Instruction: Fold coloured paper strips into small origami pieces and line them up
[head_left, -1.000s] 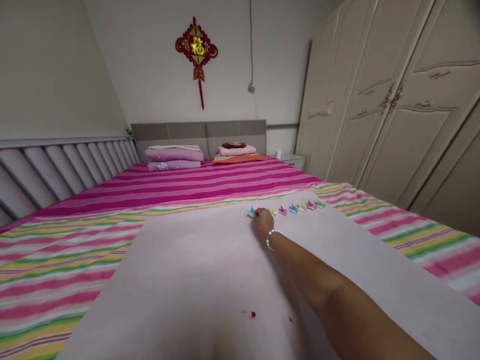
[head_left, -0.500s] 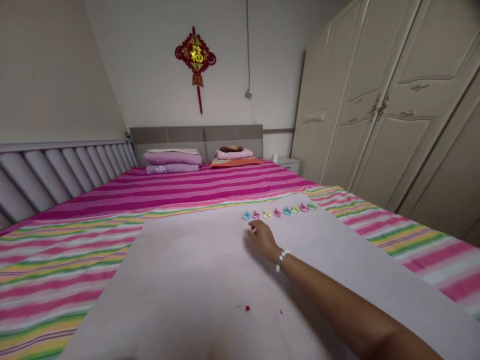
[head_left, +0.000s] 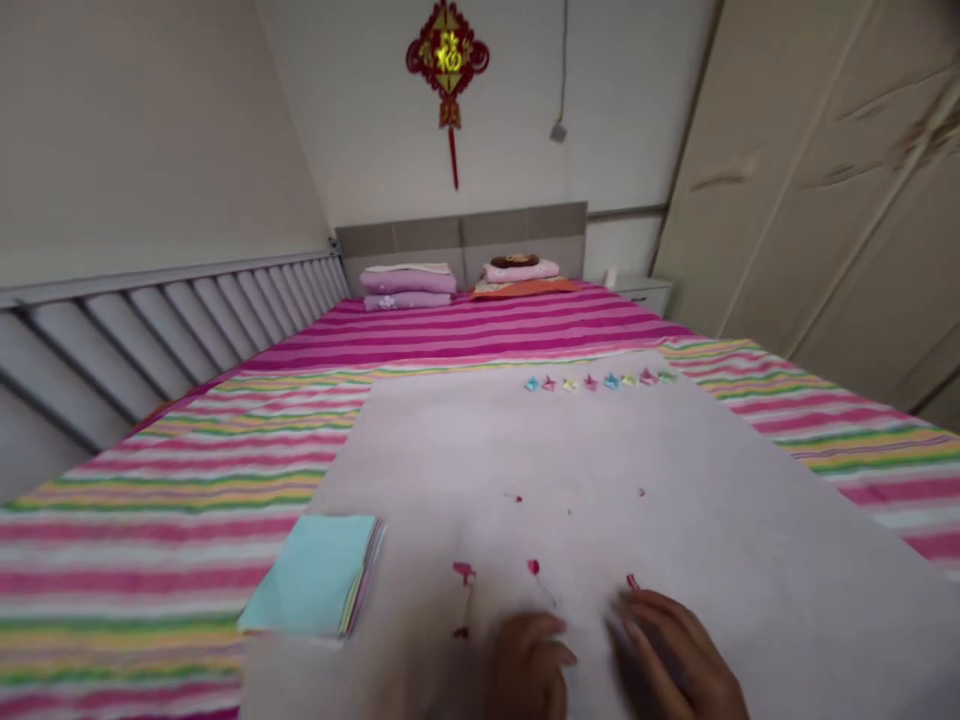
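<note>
Red scrap [head_left: 631,581] lies toward eleven o'clock at your right hand [head_left: 681,650], slanting eleven-to-five, farther from your left hand [head_left: 529,664]; whether either grip is closed, I cannot tell.

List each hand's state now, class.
Left hand: curled, blurred; grip can't be told.
Right hand: partly curled, near a red patch; grip can't be told.
</note>
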